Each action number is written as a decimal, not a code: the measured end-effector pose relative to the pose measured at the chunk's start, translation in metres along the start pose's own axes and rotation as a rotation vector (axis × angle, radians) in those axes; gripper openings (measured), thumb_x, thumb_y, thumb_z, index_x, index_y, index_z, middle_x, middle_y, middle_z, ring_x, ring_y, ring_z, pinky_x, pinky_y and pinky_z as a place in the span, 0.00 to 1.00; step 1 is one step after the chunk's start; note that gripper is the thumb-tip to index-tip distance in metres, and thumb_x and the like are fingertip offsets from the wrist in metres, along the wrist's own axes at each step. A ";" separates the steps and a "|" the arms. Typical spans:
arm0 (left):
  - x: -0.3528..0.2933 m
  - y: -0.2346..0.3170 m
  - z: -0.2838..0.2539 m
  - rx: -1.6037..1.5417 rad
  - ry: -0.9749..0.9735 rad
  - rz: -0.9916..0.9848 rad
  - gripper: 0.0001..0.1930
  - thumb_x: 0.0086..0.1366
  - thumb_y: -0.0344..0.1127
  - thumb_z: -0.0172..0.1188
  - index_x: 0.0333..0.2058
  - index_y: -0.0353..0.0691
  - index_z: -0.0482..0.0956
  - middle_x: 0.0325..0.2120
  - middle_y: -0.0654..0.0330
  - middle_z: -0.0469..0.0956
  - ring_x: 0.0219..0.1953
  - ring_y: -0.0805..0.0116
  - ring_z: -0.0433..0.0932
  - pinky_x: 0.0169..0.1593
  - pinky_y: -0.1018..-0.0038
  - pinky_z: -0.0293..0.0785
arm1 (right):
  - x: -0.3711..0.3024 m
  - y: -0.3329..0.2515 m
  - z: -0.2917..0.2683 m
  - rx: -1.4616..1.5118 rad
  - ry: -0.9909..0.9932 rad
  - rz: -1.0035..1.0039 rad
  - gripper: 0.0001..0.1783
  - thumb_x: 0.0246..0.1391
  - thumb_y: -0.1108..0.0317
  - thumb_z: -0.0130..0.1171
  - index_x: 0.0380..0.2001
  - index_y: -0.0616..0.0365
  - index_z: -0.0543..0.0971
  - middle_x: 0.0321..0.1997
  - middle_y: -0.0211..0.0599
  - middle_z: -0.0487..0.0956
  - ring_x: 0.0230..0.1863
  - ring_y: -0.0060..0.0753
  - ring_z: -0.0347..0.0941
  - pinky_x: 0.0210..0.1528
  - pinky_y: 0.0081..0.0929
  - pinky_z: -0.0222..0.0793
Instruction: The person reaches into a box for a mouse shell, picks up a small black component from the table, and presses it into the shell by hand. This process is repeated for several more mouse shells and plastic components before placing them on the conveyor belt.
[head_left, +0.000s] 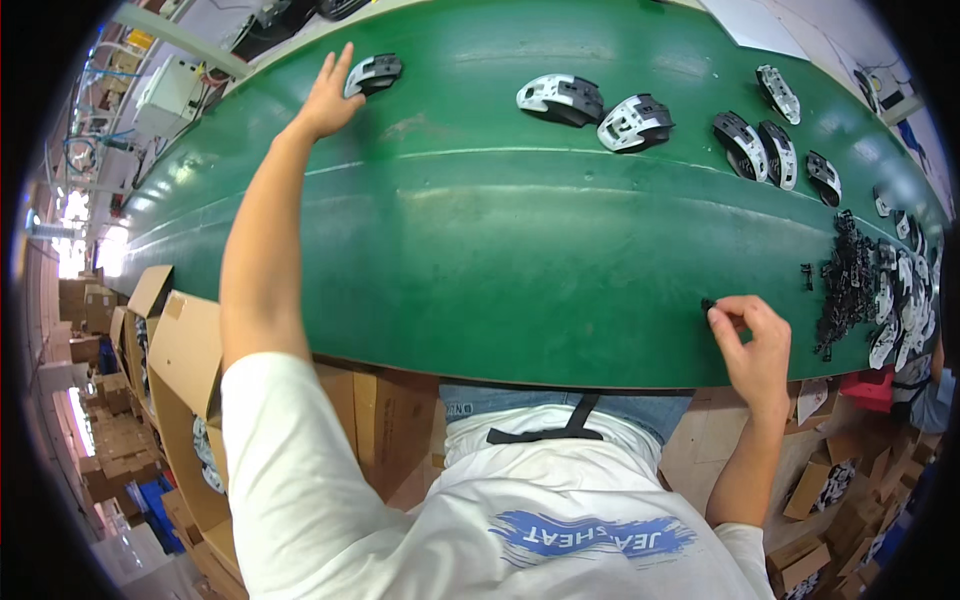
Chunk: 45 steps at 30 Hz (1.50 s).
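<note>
Stretched far out over the green work surface (520, 260), my left hand (330, 100) has its fingers extended and spread. Right beside it lies a white-and-black mouse shell (378, 72); whether thumb or fingers touch it, I cannot tell. Near the front edge, my right hand (752, 340) pinches a small black plastic part (708, 304) between thumb and fingertips. To the right of that hand is a heap of small black plastic parts (848, 275), with a loose black piece (807, 276) next to it.
Two mouse shells (563, 98) sit at the far middle, and several more (740, 143) stand at the far right. White shell pieces (905, 300) pile up beyond the black heap. Open cardboard boxes (185, 350) stand below the left edge; others (825, 480) are at lower right.
</note>
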<state>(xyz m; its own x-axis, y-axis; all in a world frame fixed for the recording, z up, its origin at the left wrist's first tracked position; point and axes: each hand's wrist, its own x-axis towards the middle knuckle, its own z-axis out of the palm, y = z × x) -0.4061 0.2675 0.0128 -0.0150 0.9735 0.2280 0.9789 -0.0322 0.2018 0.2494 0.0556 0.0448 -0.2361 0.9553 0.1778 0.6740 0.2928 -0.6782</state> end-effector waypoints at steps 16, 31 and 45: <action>-0.004 0.162 0.065 -0.342 0.214 -0.575 0.47 0.66 0.74 0.60 0.68 0.38 0.72 0.66 0.40 0.70 0.64 0.41 0.76 0.68 0.55 0.71 | 0.039 -0.046 0.053 0.495 -0.182 -0.245 0.06 0.60 0.73 0.73 0.39 0.61 0.87 0.37 0.39 0.87 0.35 0.32 0.87 0.39 0.29 0.83; -0.117 0.308 0.003 -2.441 -0.470 -0.096 0.41 0.73 0.42 0.50 0.79 0.32 0.51 0.78 0.34 0.51 0.80 0.29 0.50 0.77 0.47 0.62 | 0.013 -0.043 0.047 0.944 -0.098 0.033 0.06 0.61 0.74 0.74 0.40 0.64 0.87 0.38 0.39 0.89 0.35 0.27 0.86 0.40 0.24 0.81; -0.214 0.414 0.001 -2.219 -0.252 -0.159 0.38 0.74 0.42 0.52 0.78 0.35 0.53 0.73 0.45 0.64 0.73 0.51 0.68 0.74 0.56 0.68 | 0.028 -0.066 0.056 0.253 0.293 -0.212 0.08 0.50 0.73 0.78 0.31 0.52 0.86 0.22 0.23 0.81 0.23 0.25 0.74 0.35 0.29 0.62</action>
<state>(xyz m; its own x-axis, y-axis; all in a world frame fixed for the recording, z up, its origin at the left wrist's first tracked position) 0.0026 0.0465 0.0463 0.1490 0.9874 0.0541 -0.7456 0.0762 0.6620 0.1591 0.0609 0.0543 -0.1178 0.8568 0.5020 0.4310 0.4995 -0.7514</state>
